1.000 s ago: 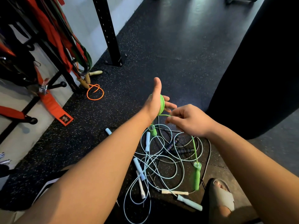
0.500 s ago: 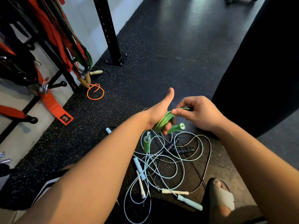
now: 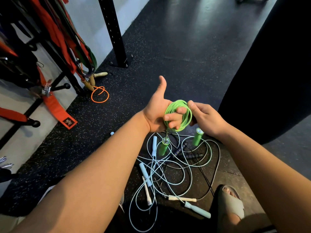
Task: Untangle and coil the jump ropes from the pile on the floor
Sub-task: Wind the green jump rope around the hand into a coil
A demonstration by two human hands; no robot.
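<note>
At frame centre your left hand is gripping the green jump rope, thumb raised, fingers curled through its loops. The cord is looking light, springy, likely slick; be clamping across every loop. Just right, your right hand is pinching the coil's edge, its handles dangling above the pile below.

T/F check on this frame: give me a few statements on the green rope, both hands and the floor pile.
1. Pale blue ropes lie tangled on the floor. True.
2. The green rope is looped around the left hand's fingers. True.
3. The right hand hangs idle, off the rope. False: it pinches the coil's edge.
4. The orange rope is tangled with the pale blue ropes. False: it lies apart, by the wooden handles.
</note>
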